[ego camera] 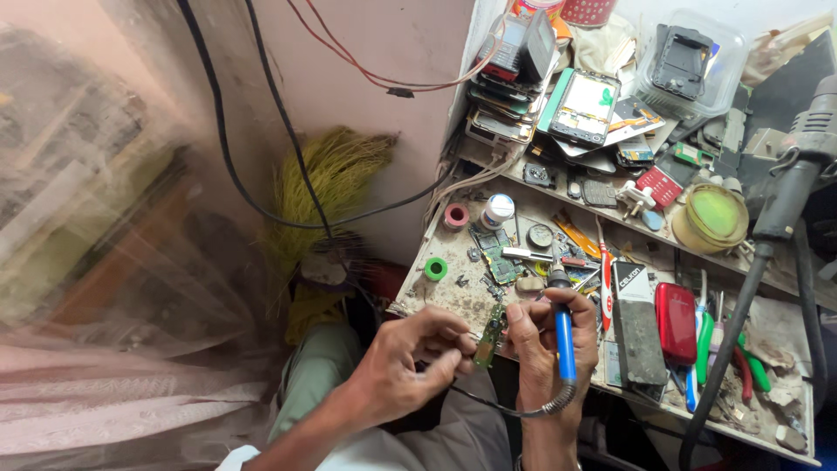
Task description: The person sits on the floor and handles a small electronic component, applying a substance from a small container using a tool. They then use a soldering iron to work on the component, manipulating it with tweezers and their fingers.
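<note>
Left hand [410, 362]: reaches in from the near left, fingers curled, fingertips pinching the circuit board.
Right hand [545, 344]: palm turned inward, closed around the blue soldering iron [564, 336], also touching the board.
Circuit board [491, 334]: small, green, upright between both hands, at the near edge of the workbench [453, 288].
Red phone [676, 323]: right of the hands, lying flat.

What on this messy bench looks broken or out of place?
Plenty. A stack of phones leans against the wall, some without covers. Bare circuit boards and loose parts lie scattered on the stained bench. The left hand pinches a small green board while the right hand holds a blue soldering iron.
</note>
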